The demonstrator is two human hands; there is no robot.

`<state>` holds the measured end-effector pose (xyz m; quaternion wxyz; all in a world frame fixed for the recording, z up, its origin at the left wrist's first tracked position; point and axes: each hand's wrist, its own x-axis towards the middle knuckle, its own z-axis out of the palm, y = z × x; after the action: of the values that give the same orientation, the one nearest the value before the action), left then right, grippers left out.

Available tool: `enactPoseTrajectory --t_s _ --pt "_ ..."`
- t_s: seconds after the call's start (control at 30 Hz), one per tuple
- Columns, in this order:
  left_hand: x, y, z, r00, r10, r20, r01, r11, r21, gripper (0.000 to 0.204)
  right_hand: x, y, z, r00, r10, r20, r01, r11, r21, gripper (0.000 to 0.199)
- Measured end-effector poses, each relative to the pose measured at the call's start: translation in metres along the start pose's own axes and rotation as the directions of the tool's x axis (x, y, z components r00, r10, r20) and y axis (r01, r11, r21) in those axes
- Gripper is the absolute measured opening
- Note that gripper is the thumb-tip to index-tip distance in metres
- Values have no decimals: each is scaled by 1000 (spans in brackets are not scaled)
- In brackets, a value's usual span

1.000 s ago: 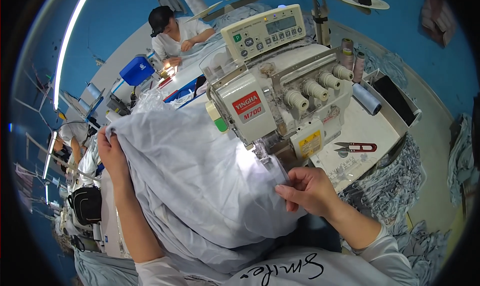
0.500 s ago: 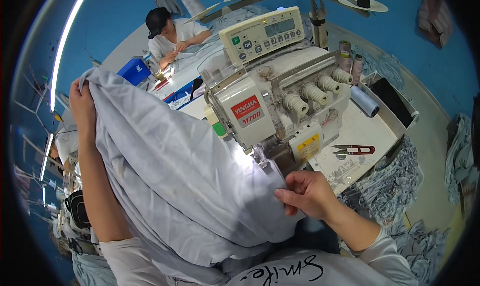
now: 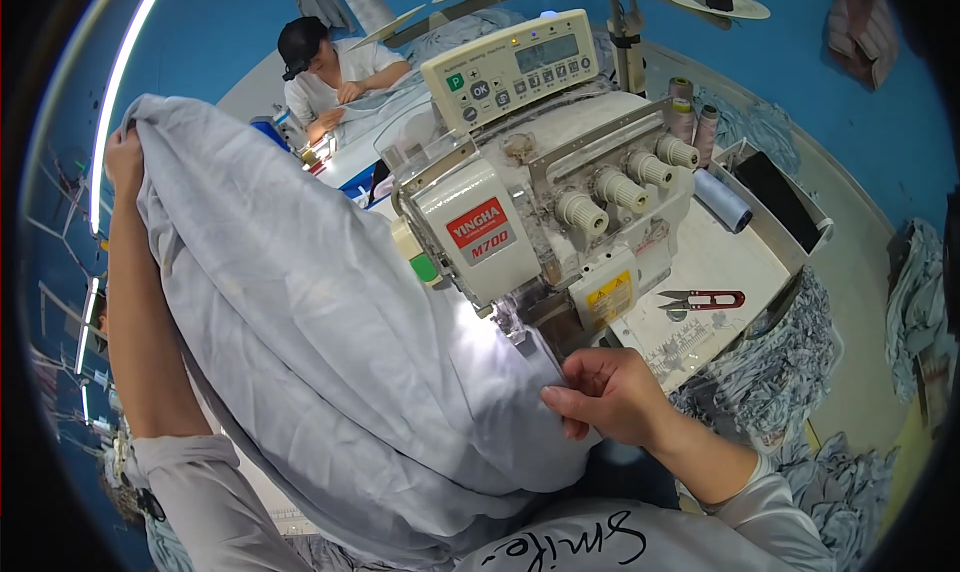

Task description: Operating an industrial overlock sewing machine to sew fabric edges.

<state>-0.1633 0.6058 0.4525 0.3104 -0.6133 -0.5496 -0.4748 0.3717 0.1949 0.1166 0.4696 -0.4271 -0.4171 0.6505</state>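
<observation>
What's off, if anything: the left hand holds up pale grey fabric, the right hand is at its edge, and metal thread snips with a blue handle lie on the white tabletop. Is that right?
Not quite: in the head view, the metal thread snips have a red handle, not blue. The left hand, right hand, pale grey fabric and white tabletop are as stated.

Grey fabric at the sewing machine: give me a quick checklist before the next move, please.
1. Left hand gripping the raised end of the grey fabric: ok.
2. Right hand pinching the fabric's near edge: ok.
3. Right-hand fingers apart from the presser foot: ok.
4. Fabric lying flat: not ok, folds run across its left part.
5. Red-handled snips clear of the fabric: ok.
6. Needle up or down: cannot tell.
</observation>
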Motion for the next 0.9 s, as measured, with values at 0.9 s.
enactPoseTrajectory --t_s 0.9 --pt "-447 242 -205 831 -412 373 515 317 -796 18 2 6 6 993 -81 -87 93 985 144 15"
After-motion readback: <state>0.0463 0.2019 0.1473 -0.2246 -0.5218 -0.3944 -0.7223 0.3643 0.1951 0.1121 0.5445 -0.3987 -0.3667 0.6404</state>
